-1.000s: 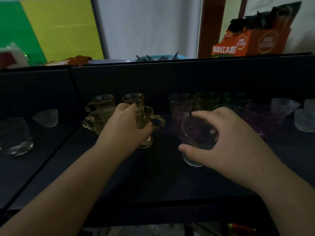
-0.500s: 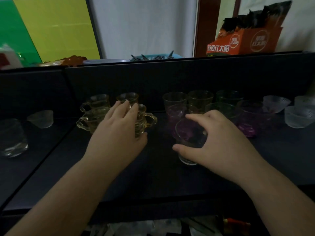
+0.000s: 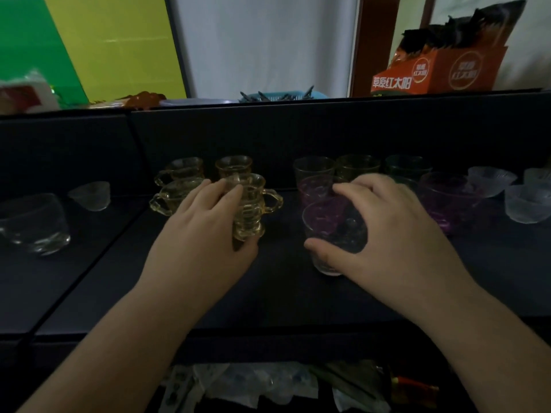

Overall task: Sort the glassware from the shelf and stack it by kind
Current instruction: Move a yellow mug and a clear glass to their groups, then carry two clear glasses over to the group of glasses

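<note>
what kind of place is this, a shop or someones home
Probably a home or small back-room storage corner, not a shop display. Mixed glassware sits on a dark shelf, amber handled cups beside purple tumblers; behind it stand an orange carton of packets and a blue basket.

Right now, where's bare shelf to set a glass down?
Free: the front strip of the shelf between the wrists, and the patch between the clear jar and the amber cups. Crowded: the back row of tumblers through the frosted bowls.
</note>
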`<act>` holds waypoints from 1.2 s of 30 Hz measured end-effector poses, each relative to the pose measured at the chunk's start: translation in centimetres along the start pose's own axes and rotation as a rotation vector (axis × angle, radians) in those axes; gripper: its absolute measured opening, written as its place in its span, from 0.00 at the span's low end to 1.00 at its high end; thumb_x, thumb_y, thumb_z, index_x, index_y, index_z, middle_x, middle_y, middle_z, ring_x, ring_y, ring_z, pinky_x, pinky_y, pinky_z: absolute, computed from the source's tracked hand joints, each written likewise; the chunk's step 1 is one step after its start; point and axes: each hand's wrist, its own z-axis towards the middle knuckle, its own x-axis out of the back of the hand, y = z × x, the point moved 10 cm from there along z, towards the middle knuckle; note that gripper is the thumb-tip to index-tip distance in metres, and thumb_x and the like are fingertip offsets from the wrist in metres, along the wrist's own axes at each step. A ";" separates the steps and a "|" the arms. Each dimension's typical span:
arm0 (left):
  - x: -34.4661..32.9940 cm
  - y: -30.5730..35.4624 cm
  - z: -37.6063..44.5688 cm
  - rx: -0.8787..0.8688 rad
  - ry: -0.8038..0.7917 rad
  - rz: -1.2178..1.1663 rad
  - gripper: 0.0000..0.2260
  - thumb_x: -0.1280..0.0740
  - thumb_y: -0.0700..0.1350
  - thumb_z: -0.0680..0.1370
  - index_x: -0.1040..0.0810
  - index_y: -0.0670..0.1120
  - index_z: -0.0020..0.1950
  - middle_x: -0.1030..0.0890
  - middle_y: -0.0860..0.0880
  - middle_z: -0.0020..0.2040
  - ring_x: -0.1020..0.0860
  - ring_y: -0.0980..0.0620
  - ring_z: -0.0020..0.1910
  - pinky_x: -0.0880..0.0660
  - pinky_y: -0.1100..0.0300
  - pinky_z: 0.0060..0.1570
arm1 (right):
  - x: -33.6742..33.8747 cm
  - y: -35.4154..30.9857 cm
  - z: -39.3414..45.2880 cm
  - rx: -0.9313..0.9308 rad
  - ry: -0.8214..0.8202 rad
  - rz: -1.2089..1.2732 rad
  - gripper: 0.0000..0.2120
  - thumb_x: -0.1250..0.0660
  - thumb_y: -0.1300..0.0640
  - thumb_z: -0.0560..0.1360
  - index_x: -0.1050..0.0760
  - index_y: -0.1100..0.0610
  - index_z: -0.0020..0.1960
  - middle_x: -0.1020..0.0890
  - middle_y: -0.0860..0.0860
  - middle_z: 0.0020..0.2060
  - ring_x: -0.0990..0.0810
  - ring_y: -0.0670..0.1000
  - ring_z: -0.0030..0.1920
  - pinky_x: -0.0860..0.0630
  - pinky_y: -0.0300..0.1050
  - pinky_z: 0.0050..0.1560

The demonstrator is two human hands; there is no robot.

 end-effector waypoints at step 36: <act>5.4 -35.5 -10.1 0.246 -0.060 -0.158 0.38 0.35 0.67 0.70 0.46 0.59 0.76 0.45 0.54 0.77 0.45 0.52 0.75 0.39 0.52 0.68 | -16.0 -33.5 4.6 0.205 -0.173 0.095 0.28 0.36 0.37 0.72 0.30 0.44 0.70 0.28 0.40 0.59 0.29 0.43 0.60 0.27 0.41 0.56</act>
